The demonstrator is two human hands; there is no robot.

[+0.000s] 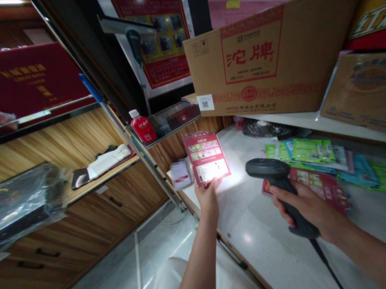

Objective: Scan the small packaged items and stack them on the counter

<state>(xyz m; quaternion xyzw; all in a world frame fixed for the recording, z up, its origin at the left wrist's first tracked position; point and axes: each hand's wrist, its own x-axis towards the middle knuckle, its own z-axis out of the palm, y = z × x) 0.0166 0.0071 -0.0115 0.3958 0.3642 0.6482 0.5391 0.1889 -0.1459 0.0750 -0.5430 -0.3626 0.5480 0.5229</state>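
Head view: left hand pinches the red packet by its lower edge, upright, long axis vertical, printed face toward the camera, over the counter edge. Right hand wraps shut around the barcode scanner, head aimed left at the packet; its cable runs off-frame. Cardboard box contents hidden

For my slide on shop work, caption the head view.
Left hand holds up a red printed packet while right hand aims a black handheld barcode scanner over a white counter.
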